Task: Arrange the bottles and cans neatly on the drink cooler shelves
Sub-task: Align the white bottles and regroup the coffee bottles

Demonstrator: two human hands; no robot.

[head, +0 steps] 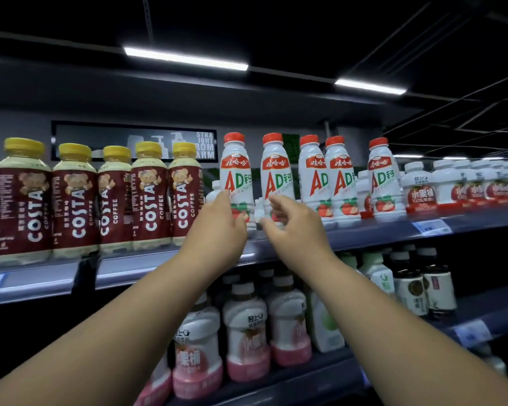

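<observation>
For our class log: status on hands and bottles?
Left hand, right hand open, empty. Reaching two leftmost red-capped white AD bottles. Nothing blocking.

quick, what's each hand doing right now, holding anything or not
Left hand: open, fingers against the leftmost AD bottle, no grip closed on it.
Right hand: open, fingers curled loosely in front of the second AD bottle, holding nothing.

The area is being lit by two ceiling strip lights [185, 58] [369, 86] mounted against a black ceiling [305, 22]. A dark wall sign [134, 141] is being displayed above the fingers.
</observation>
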